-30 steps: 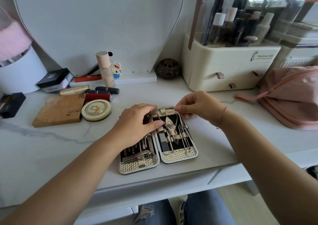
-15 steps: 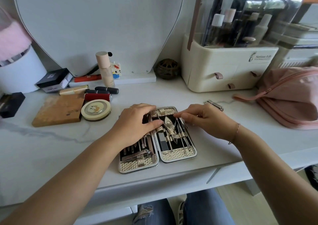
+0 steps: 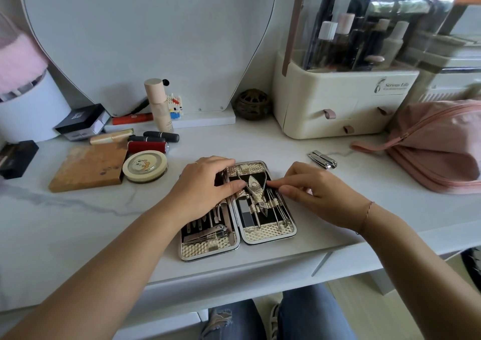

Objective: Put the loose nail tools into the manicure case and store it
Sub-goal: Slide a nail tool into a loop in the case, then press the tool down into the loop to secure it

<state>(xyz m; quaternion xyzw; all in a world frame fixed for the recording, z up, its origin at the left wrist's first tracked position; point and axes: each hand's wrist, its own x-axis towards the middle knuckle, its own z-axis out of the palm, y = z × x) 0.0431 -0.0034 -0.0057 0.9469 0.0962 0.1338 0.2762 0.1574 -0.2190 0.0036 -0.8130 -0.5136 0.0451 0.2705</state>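
A: Where is the case?
B: The manicure case [image 3: 269, 234] lies open and flat near the front edge of the worktop [image 3: 78, 222]. Both halves face up, with tools strapped into each.

A: Left hand?
B: The left hand [image 3: 205, 191] lies palm down over the upper part of the left half. Its thumb stretches across the hinge and touches the nippers [image 3: 256, 192] in the right half.

A: Right hand?
B: The right hand [image 3: 315, 194] reaches in over the case's right rim. The index fingertip [image 3: 272, 182] sits on the thin tools just beside the nippers, with the thumb close below it. I cannot tell whether it is pinching a tool or only pressing on it.

A: Anything loose?
B: One nail clipper [image 3: 322, 159] lies on the worktop apart from the case. It is behind the right hand, between that hand and the pink pouch [image 3: 437, 147].

A: Surroundings?
B: A round tin [image 3: 145, 166] and a brown palette [image 3: 89, 168] are left of the case. A cream organizer [image 3: 338, 105] stands at the back right.
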